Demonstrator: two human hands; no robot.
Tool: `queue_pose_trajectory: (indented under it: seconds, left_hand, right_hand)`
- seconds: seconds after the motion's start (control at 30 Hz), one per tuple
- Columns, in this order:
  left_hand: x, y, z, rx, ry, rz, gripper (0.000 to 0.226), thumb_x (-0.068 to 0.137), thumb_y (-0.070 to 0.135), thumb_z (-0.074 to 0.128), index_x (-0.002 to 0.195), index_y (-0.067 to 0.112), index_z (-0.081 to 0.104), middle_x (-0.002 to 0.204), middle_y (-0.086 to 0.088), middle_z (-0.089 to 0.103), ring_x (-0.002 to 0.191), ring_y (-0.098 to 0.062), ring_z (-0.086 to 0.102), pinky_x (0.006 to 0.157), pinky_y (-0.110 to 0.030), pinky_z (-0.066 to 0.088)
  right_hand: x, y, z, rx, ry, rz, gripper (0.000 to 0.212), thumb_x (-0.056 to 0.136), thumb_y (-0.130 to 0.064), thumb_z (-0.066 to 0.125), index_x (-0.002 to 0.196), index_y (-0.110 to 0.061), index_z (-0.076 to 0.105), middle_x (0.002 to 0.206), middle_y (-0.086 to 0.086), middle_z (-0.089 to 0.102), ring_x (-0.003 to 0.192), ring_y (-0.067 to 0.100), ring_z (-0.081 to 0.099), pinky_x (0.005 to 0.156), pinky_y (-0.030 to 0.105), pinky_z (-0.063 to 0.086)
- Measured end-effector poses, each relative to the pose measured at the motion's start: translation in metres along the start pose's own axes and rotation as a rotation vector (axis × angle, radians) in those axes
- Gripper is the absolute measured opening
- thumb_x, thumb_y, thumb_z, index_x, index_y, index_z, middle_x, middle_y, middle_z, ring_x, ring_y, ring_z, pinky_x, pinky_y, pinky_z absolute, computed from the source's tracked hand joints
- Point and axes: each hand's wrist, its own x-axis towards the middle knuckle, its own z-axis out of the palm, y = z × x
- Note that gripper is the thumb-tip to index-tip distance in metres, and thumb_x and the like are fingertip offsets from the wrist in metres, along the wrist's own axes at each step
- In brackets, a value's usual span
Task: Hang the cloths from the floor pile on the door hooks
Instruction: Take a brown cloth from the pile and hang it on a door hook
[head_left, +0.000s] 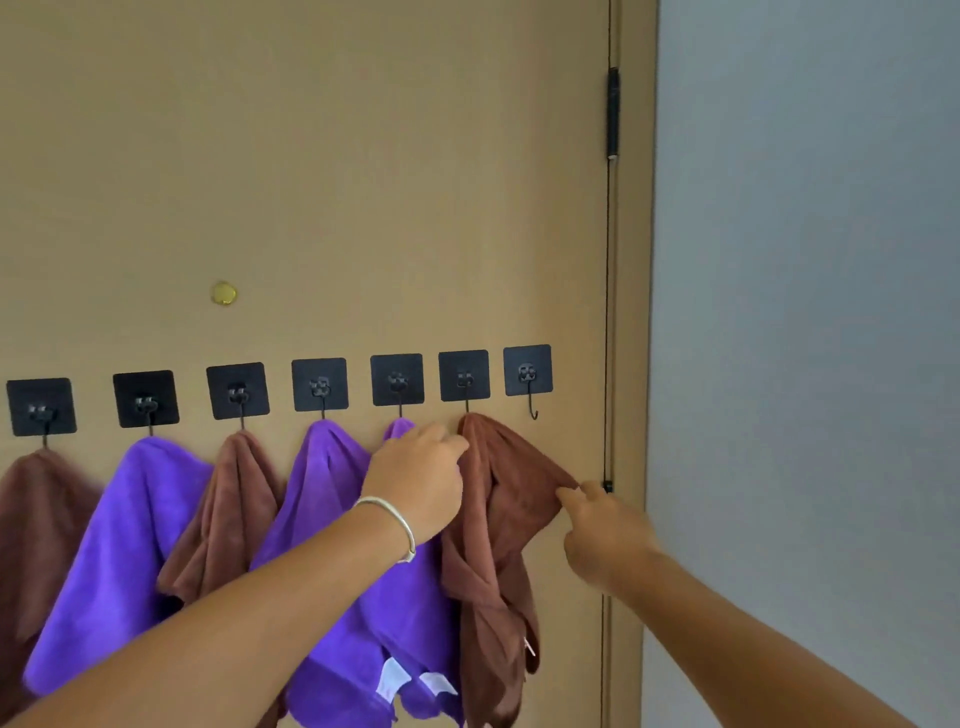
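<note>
I stood before the tan door (322, 182), where seven black square hooks made one row. My landmark was the empty hook (528, 374), the last of the row on the hinge side. The brown cloth (498, 519) hung from the hook (464, 376) just beside the empty one, and it fell down past the lower edge of the view. My left hand (421, 480), with a silver bangle (397, 522) on the wrist, was at the upper left edge of this cloth, below and left of the empty hook; the fingers were curled against the fabric, but I could not tell if they really gripped it. My right hand (597, 530) was lower, almost under the empty hook, and it pinched the right corner of the same cloth between thumb and fingertips, pulling this corner a little outward. Farther from the empty hook five more cloths hung, purple (410, 613), purple (317, 483), brown (228, 519), purple (119, 545) and brown (36, 509). A small brass peephole (224, 293) sat higher on the door, well apart from the empty hook.
</note>
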Motion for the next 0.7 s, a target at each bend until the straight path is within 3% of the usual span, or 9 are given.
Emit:
queue_pose_trajectory:
  seconds: [0.1, 0.23, 0.43, 0.7]
  left_hand:
    - [0.002, 0.002, -0.004, -0.058, 0.120, 0.127, 0.041, 0.091, 0.034, 0.046, 0.132, 0.028, 0.052, 0.127, 0.005, 0.054, 0.119, -0.021, 0.047, 0.098, -0.037, 0.034]
    - [-0.007, 0.013, -0.009, -0.073, 0.126, 0.219, 0.051, 0.092, 0.044, 0.045, 0.140, 0.030, 0.041, 0.138, 0.004, 0.046, 0.132, -0.021, 0.033, 0.110, -0.042, 0.024]
    - [-0.035, 0.056, -0.021, -0.281, 0.139, 0.400, 0.058, 0.094, 0.042, 0.043, 0.148, 0.028, 0.027, 0.152, -0.001, 0.032, 0.143, -0.021, 0.018, 0.115, -0.048, 0.016]
    - [-0.086, 0.156, -0.067, -0.542, 0.145, 0.706, 0.064, 0.091, 0.037, 0.047, 0.150, 0.028, 0.026, 0.153, -0.003, 0.032, 0.143, -0.021, 0.022, 0.114, -0.043, 0.018]
  right_hand:
    - [-0.021, -0.006, -0.024, 0.032, 0.048, 0.136, 0.049, 0.089, -0.017, 0.041, 0.137, -0.024, 0.037, 0.129, 0.004, 0.046, 0.108, 0.028, 0.054, 0.080, 0.034, 0.047]
    - [-0.062, -0.013, -0.057, -0.026, 0.129, 0.218, 0.044, 0.090, -0.020, 0.045, 0.135, -0.019, 0.040, 0.134, 0.003, 0.044, 0.113, 0.027, 0.052, 0.086, 0.034, 0.046]
    - [-0.155, -0.021, -0.094, -0.134, 0.267, 0.284, 0.050, 0.094, -0.024, 0.042, 0.142, -0.018, 0.032, 0.143, 0.000, 0.039, 0.120, 0.023, 0.048, 0.089, 0.032, 0.045]
    - [-0.298, -0.017, -0.158, -0.372, 0.337, 0.555, 0.053, 0.089, -0.021, 0.049, 0.141, -0.020, 0.037, 0.134, 0.001, 0.049, 0.114, 0.026, 0.051, 0.086, 0.034, 0.043]
